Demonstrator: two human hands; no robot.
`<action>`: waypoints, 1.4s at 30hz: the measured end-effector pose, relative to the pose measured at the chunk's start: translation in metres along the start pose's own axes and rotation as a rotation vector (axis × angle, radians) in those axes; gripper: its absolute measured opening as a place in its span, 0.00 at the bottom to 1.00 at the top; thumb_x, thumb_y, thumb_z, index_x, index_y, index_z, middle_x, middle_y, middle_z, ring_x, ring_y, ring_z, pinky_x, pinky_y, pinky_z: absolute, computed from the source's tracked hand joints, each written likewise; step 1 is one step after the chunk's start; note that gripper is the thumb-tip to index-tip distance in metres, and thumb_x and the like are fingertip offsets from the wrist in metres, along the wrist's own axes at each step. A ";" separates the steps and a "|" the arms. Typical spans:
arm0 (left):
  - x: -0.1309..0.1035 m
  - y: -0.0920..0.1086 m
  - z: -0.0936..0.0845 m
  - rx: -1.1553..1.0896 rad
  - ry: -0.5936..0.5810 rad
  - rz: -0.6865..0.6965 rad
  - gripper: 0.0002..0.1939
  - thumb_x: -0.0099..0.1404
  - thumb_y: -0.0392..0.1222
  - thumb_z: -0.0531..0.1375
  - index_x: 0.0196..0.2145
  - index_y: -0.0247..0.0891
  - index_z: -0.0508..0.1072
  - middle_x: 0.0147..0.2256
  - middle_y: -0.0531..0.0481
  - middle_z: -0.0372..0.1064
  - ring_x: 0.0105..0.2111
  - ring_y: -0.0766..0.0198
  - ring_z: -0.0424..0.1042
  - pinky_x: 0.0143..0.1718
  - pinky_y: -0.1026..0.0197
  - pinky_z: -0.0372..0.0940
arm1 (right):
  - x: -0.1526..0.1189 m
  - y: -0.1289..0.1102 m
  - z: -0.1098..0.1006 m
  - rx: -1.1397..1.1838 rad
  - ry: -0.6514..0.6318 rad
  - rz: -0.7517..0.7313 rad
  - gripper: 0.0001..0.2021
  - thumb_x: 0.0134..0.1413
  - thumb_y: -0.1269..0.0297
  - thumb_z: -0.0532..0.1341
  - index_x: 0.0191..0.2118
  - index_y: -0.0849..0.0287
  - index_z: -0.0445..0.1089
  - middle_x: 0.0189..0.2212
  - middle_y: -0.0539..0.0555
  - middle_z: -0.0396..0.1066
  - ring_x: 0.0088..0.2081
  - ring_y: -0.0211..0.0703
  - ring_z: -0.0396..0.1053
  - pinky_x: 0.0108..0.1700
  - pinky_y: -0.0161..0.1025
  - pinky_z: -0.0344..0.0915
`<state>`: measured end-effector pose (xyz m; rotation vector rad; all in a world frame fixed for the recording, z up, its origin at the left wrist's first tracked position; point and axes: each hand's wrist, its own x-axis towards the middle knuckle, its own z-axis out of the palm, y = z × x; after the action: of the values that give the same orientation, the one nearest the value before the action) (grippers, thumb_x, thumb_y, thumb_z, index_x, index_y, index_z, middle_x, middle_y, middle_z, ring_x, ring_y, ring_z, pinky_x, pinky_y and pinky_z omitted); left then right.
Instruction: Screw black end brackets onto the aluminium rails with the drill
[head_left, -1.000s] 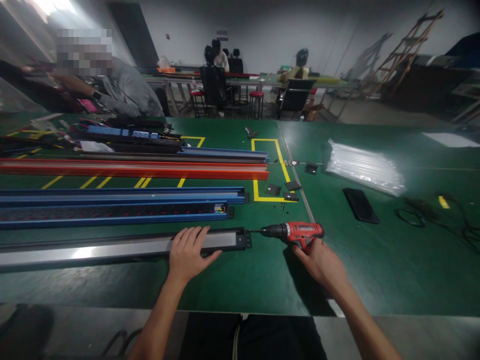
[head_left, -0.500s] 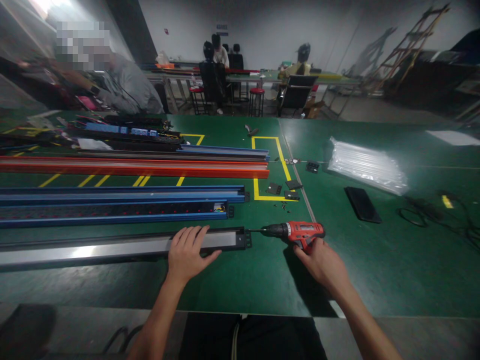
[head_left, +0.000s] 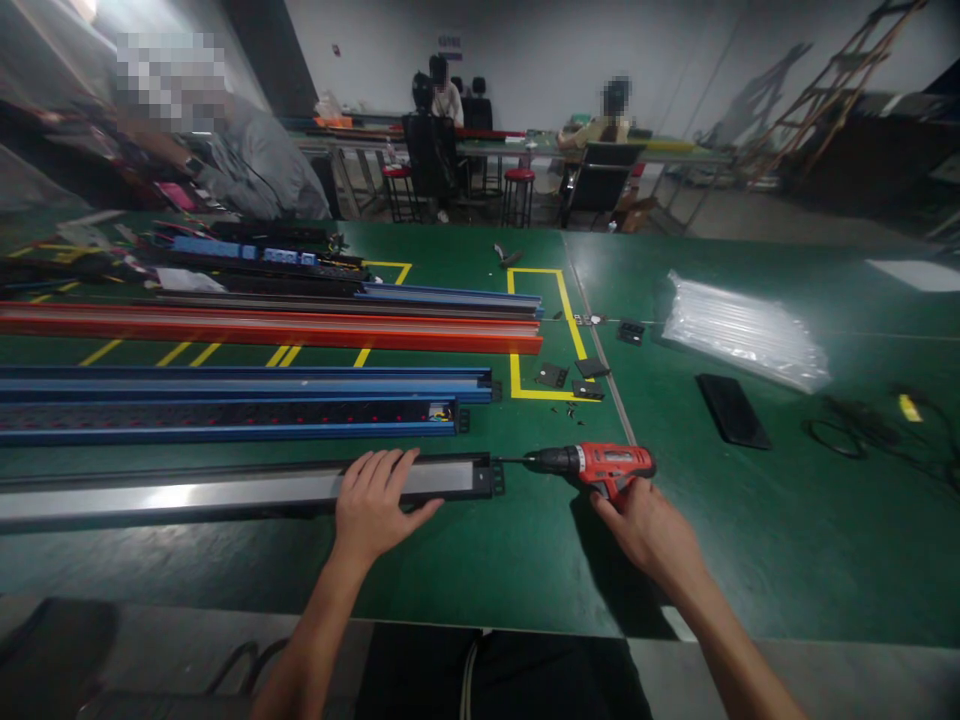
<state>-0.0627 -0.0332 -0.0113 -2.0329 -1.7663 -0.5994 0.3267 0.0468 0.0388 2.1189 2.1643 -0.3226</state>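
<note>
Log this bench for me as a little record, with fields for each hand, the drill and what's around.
Left hand: laid across the silver-faced rail
Right hand: gripping the red drill
Drill bit: aimed at the rail's end bracket; contact unclear
Beyond the rail: blue rails, an orange rail
To the right: dark flat slab, clear plastic-wrapped bundle
Surface: green tabletop

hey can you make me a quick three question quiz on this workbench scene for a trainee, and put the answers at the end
1. What does the right hand hold?
2. True or false: the left hand rests on the orange rail.
3. Choose one: the bit points toward (a) the clear-wrapped bundle, (b) the dark rectangular slab, (c) the end of the silver-faced bar.

Key:
1. A red power drill.
2. False; it rests on the silver-faced bar.
3. c
</note>
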 end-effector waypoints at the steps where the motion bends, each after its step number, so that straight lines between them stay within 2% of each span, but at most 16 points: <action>1: 0.000 0.000 0.000 -0.001 -0.001 -0.002 0.36 0.63 0.67 0.62 0.59 0.38 0.72 0.48 0.37 0.76 0.49 0.44 0.74 0.58 0.41 0.63 | 0.000 0.000 0.000 -0.005 -0.004 0.000 0.24 0.67 0.42 0.51 0.43 0.62 0.67 0.40 0.68 0.76 0.42 0.60 0.77 0.41 0.47 0.66; 5: -0.001 -0.001 0.002 -0.014 0.002 -0.019 0.37 0.63 0.67 0.62 0.60 0.40 0.71 0.48 0.38 0.76 0.49 0.44 0.74 0.57 0.40 0.63 | 0.000 -0.001 -0.001 -0.003 0.002 -0.008 0.22 0.68 0.45 0.51 0.44 0.62 0.66 0.42 0.69 0.75 0.43 0.60 0.76 0.44 0.47 0.66; 10: 0.000 0.000 0.001 0.010 0.005 0.005 0.37 0.62 0.67 0.62 0.58 0.38 0.71 0.48 0.38 0.76 0.48 0.45 0.74 0.57 0.42 0.63 | 0.000 -0.001 -0.003 0.007 -0.025 -0.008 0.21 0.68 0.45 0.53 0.43 0.62 0.66 0.41 0.68 0.75 0.43 0.59 0.76 0.44 0.46 0.66; 17: 0.001 0.001 0.000 0.020 0.007 0.000 0.37 0.62 0.68 0.63 0.57 0.37 0.72 0.48 0.38 0.76 0.49 0.44 0.74 0.58 0.41 0.63 | 0.000 0.000 -0.001 0.013 0.002 -0.011 0.24 0.67 0.42 0.52 0.44 0.63 0.66 0.41 0.68 0.76 0.43 0.61 0.77 0.43 0.47 0.66; 28: 0.002 -0.003 0.002 0.012 0.031 0.030 0.35 0.61 0.67 0.63 0.54 0.37 0.74 0.47 0.38 0.77 0.47 0.45 0.75 0.55 0.43 0.63 | 0.001 0.003 0.004 0.016 0.029 -0.033 0.23 0.66 0.43 0.52 0.42 0.62 0.68 0.39 0.67 0.76 0.40 0.59 0.77 0.40 0.47 0.66; 35: 0.002 -0.004 0.002 -0.022 0.012 0.007 0.33 0.61 0.66 0.63 0.54 0.41 0.75 0.47 0.39 0.78 0.47 0.45 0.76 0.54 0.42 0.64 | 0.001 0.004 0.002 0.002 0.050 -0.073 0.24 0.66 0.42 0.53 0.42 0.62 0.69 0.38 0.67 0.77 0.40 0.60 0.77 0.42 0.47 0.67; 42: 0.004 -0.003 0.001 0.015 0.037 0.031 0.33 0.61 0.66 0.63 0.53 0.37 0.76 0.46 0.38 0.78 0.46 0.45 0.76 0.53 0.43 0.64 | 0.006 0.004 -0.003 0.002 0.054 -0.073 0.25 0.64 0.43 0.55 0.42 0.64 0.70 0.38 0.68 0.78 0.41 0.59 0.78 0.41 0.46 0.67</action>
<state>-0.0651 -0.0294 -0.0099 -2.0224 -1.7098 -0.6090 0.3304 0.0538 0.0405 2.0765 2.2757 -0.2769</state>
